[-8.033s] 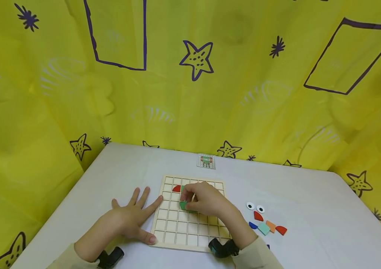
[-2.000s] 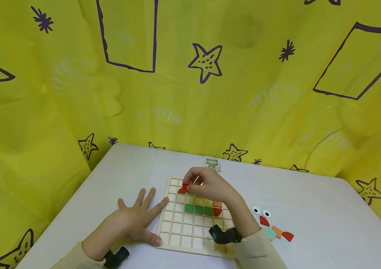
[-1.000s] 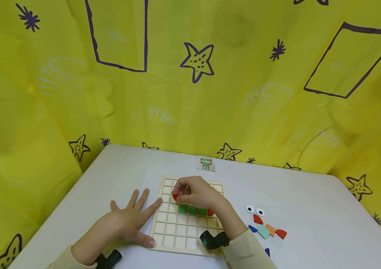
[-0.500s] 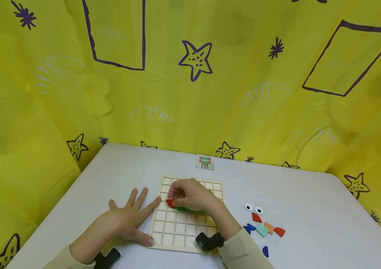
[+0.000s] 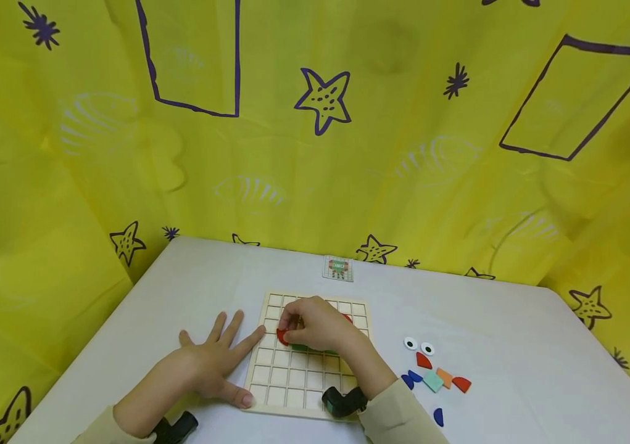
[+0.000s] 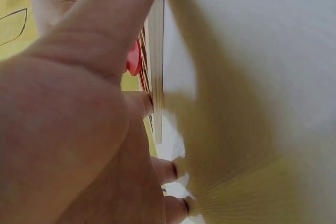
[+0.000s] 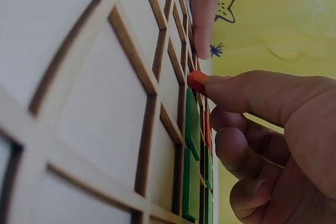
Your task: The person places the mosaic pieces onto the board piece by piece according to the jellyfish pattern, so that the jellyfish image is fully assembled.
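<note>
Right hand has fingers pinching the red piece near the left edge of the grid board, left hand fingers spread, and tbh a crooked press could bump a green tile.

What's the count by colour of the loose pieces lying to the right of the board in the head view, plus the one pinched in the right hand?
White eye pieces: 2
Blue pieces: 3
Loose red pieces: 2
Red piece in the right hand: 1
Teal piece: 1
Orange piece: 1
Total: 10
</note>
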